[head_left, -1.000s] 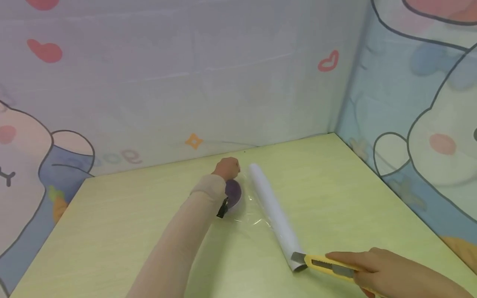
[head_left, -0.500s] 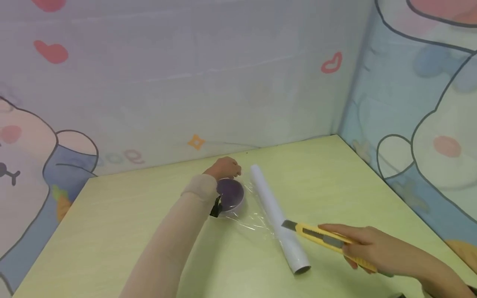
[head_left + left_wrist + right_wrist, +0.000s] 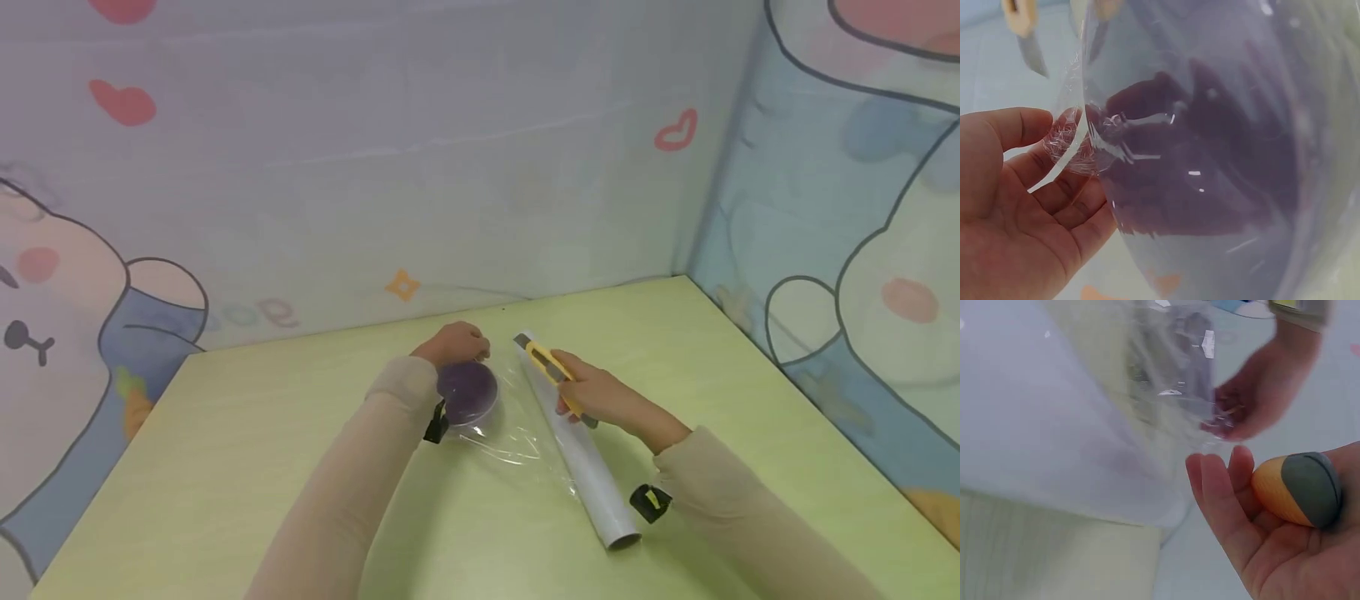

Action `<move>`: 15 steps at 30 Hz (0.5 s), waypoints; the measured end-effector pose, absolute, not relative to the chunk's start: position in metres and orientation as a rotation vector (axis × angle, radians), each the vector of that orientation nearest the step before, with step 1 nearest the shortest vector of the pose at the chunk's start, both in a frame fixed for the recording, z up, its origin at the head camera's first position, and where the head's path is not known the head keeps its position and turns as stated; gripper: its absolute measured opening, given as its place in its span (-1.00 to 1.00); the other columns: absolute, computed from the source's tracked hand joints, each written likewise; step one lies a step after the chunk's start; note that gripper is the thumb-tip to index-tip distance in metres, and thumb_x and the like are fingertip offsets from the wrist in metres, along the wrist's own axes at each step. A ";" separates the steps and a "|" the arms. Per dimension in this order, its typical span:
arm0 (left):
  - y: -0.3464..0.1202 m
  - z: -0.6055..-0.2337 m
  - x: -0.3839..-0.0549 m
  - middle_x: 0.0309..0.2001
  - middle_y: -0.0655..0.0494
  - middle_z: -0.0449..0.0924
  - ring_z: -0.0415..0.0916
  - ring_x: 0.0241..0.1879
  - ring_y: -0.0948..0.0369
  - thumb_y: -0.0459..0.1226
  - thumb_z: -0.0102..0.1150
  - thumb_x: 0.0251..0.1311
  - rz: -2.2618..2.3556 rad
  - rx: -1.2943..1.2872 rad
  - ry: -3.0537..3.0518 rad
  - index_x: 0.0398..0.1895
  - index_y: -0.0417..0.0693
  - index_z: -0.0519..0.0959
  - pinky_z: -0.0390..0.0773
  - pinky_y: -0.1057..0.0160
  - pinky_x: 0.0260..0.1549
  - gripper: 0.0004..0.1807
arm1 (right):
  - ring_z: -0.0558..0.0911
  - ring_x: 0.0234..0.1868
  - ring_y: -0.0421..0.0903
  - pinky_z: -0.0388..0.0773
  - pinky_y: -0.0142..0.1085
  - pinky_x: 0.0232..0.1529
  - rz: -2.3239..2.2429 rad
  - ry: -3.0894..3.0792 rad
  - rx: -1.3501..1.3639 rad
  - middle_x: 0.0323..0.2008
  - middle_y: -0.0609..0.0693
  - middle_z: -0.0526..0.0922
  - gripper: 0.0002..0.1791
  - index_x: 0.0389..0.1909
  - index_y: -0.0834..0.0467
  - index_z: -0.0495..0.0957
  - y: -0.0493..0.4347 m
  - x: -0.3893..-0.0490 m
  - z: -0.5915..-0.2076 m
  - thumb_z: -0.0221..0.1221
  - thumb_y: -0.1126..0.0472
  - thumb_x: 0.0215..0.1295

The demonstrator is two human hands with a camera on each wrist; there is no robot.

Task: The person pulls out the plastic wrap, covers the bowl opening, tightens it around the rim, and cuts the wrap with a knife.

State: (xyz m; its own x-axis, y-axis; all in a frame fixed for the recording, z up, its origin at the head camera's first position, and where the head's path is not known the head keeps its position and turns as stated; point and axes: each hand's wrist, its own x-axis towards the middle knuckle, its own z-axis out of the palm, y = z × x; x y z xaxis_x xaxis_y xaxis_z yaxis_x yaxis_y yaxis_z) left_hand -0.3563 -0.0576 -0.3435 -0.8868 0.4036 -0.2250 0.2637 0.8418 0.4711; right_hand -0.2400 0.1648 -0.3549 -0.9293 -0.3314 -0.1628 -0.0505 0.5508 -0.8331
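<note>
At the far side of a bowl (image 3: 467, 392), my left hand (image 3: 453, 343) pinches a bunched edge of clear cling film (image 3: 1071, 150) between thumb and fingers. The film stretches over the bowl, which looks purple inside, and runs to a long white roll (image 3: 596, 483) on its right. My right hand (image 3: 600, 396) grips a yellow utility knife (image 3: 551, 364) above the far part of the roll, blade out and pointing away to the left. In the left wrist view the knife's blade (image 3: 1033, 56) hangs above the left hand. The right wrist view shows the knife's grey end (image 3: 1313, 487).
Everything lies on a pale yellow-green table (image 3: 262, 467). A cartoon-printed curtain (image 3: 337, 200) borders the far edge, and another printed sheet (image 3: 810, 208) stands along the right side. Each sleeve has a black wrist mount (image 3: 651, 502).
My right hand has carried the knife from the roll's near end up and away toward its far end. The left hand stays at the bowl's far side, still holding the film.
</note>
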 end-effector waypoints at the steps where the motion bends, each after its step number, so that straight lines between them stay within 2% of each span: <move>1: -0.057 -0.344 -0.357 -0.27 0.06 0.59 0.42 -0.32 0.21 -0.19 -0.12 0.21 0.625 0.506 2.705 -0.23 -0.23 0.58 0.43 0.24 -0.23 -0.67 | 0.53 -0.43 -0.08 0.52 -0.28 -0.36 -1.284 2.516 -0.312 -0.44 0.12 0.54 -0.37 0.43 0.13 -0.10 0.161 -0.244 -0.358 -0.21 0.27 0.34; 6: -0.054 -0.345 -0.355 -0.33 0.09 0.55 0.36 -0.37 0.23 -0.21 -0.11 0.21 0.618 0.520 2.710 -0.26 -0.20 0.58 0.38 0.28 -0.30 -0.71 | 0.45 -0.56 -0.17 0.41 -0.29 -0.35 -1.065 2.637 -0.329 -0.51 0.05 0.57 -0.37 0.42 0.16 -0.06 0.153 -0.251 -0.367 -0.22 0.24 0.33; 12: -0.052 -0.342 -0.353 -0.20 0.03 0.60 0.46 -0.23 0.18 -0.22 -0.11 0.24 0.591 0.538 2.733 -0.18 -0.19 0.60 0.45 0.21 -0.15 -0.69 | 0.38 -0.59 -0.16 0.35 -0.30 -0.45 -0.994 2.636 -0.342 -0.49 0.06 0.57 -0.36 0.43 0.09 -0.04 0.154 -0.248 -0.365 -0.20 0.23 0.30; 15: -0.051 -0.342 -0.354 -0.27 0.06 0.58 0.41 -0.31 0.21 -0.26 -0.08 0.19 0.575 0.559 2.762 -0.45 -0.16 0.57 0.41 0.26 -0.23 -0.77 | 0.38 -0.53 -0.16 0.35 -0.27 -0.34 -0.931 2.638 -0.363 -0.49 0.02 0.59 -0.33 0.43 0.08 -0.03 0.155 -0.246 -0.363 -0.19 0.22 0.25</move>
State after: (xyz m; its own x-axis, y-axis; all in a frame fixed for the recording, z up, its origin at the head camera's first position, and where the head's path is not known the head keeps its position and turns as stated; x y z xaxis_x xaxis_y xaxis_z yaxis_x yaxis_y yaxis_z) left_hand -0.3540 -0.0514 -0.3420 -0.8909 0.4189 -0.1756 0.3141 0.8475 0.4279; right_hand -0.2456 0.1550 -0.3626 -0.9168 -0.3385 -0.2118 -0.1306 0.7555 -0.6420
